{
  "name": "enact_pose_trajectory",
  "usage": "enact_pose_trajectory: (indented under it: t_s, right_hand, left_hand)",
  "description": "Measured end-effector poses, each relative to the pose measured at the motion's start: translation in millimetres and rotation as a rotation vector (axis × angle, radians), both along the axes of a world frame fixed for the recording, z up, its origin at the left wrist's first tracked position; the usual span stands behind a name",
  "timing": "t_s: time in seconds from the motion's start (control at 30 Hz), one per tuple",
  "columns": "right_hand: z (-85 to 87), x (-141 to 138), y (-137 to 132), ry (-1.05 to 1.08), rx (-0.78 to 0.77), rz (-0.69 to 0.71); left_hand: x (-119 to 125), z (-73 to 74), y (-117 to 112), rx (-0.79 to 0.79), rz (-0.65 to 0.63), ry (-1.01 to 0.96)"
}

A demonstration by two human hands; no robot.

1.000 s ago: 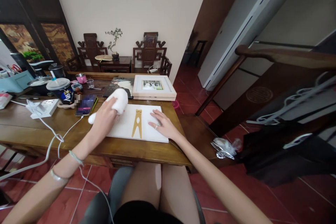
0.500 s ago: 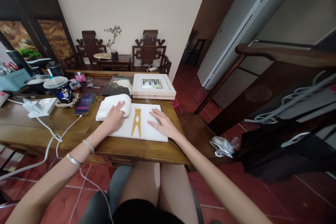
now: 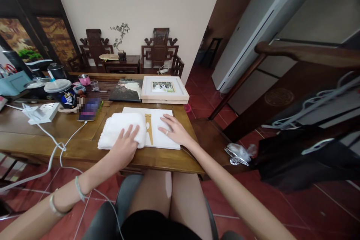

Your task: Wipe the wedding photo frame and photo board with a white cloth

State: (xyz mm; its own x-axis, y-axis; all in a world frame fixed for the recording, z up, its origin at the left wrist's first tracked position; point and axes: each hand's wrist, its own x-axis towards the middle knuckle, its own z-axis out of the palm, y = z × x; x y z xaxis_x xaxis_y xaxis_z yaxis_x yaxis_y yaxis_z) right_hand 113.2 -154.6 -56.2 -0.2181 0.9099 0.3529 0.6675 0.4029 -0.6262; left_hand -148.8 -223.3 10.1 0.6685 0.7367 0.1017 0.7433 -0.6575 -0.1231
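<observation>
Under the spread fingers of my left hand (image 3: 128, 144) lies a folded white towel (image 3: 118, 127), pressed flat near the table's front edge. The towel covers the left part of a white board (image 3: 161, 138). A tan cat-shaped figure (image 3: 149, 131) shows on the board, its left side partly hidden by the towel. My right hand (image 3: 174, 129), with a ring on one finger, rests open on the board's right side.
Behind the board are a white picture frame (image 3: 165, 95) and a dark photo panel (image 3: 128, 90). To the left stand a lidded cup (image 3: 64, 92), a phone (image 3: 89, 109) on a cable and a power strip (image 3: 45, 112). A wooden chair (image 3: 270, 93) is at the right.
My left hand has slid the towel toward me, from the board's upper left to its lower left, over part of the cat figure. My right hand has stayed in place.
</observation>
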Motion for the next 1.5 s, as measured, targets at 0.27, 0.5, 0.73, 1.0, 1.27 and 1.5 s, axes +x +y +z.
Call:
enact_pose_trajectory:
  t_s: [0.27, 0.5, 0.73, 1.0, 1.27, 1.5]
  right_hand:
    - [0.7, -0.1, -0.1, -0.029, 0.017, 0.007]
    - [-1.1, -0.1, 0.7, -0.021, 0.014, 0.007]
    - [-3.0, 1.3, 1.3, -0.001, 0.009, 0.008]
    - [-4.4, 1.3, 1.9, 0.02, 0.019, 0.008]
    - [-5.4, 1.1, 3.2, 0.033, 0.041, 0.016]
    - [-7.8, 3.3, 6.3, 0.04, 0.075, 0.019]
  left_hand:
    - [4.3, 0.9, 91.6, -0.021, 0.031, -0.064]
    - [7.6, 0.9, 81.3, -0.05, 0.046, -0.041]
    - [-10.1, 5.4, -22.0, -0.086, -0.005, 0.043]
    - [-10.8, 17.3, -3.6, -0.097, -0.021, 0.061]
    - [22.3, 42.8, 105.1, -0.1, 0.032, 0.051]
    - [68.5, 26.4, 111.3, -0.056, -0.005, 0.051]
